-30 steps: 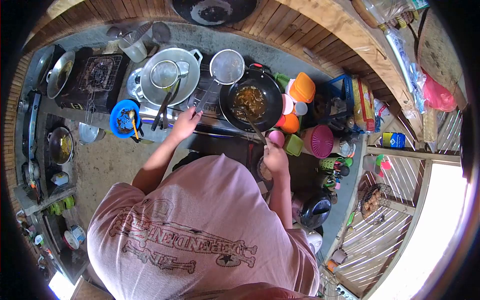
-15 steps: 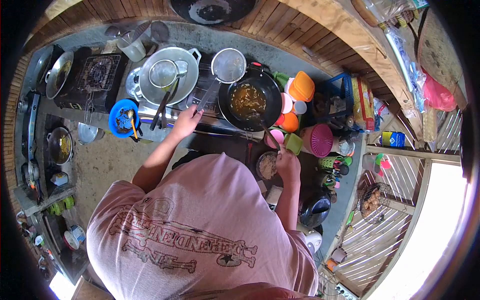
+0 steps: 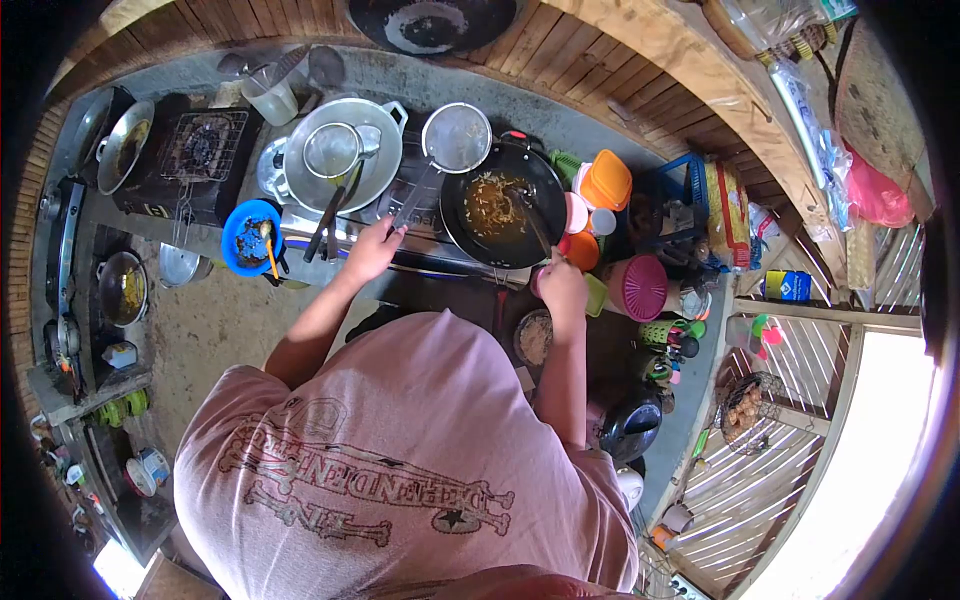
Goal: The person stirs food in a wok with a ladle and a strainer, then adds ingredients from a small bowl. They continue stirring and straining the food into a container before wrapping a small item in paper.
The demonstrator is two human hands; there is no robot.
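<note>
My left hand (image 3: 374, 250) is closed on the handle of a round mesh strainer (image 3: 456, 137), which is held up beside the black wok. My right hand (image 3: 563, 284) grips the handle of a dark spatula (image 3: 537, 218), whose head is in the wok. Inside the black wok (image 3: 552, 180), thin pale pieces lie in brown oil (image 3: 492, 205). To the left, a large metal pot (image 3: 292, 160) holds a smaller strainer (image 3: 331, 150) and utensils. Left of my left hand is a blue bowl (image 3: 231, 253) with dark contents and a spoon.
A grill rack (image 3: 205, 146) stands over a stove at the left. Right of the wok are an orange container (image 3: 606, 180), a pink lidded tub (image 3: 638, 288) and a blue basket (image 3: 683, 170). A black-lidded pot (image 3: 631, 425) sits by my right arm.
My right hand has moved up toward the wok, and the spatula head has gone further into the oil. The pale pieces have shifted. My left hand and strainer have barely moved.
</note>
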